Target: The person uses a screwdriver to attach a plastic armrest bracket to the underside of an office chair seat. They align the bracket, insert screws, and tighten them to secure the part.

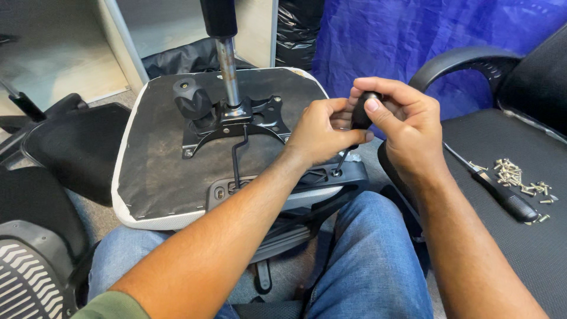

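Gripping screwdriver (358, 121) between both hands (322, 133), tip down.

**Upturned seat on the lap, hands at its three o'clock edge**

The upturned chair seat (159, 153) rests on the person's knees (366, 260). At its centre sits the metal mechanism plate (236, 121), with the gas cylinder (227, 65) rising toward twelve o'clock. At three o'clock of the plate, the left hand (322, 130) and right hand (401, 127) close together around a screwdriver (354, 127), whose tip meets the armrest bracket (331, 177) at the seat's five o'clock edge. Farther out at three o'clock, on a second chair (520, 147), lie another screwdriver (502, 192) and, just beyond it, loose screws (520, 177).
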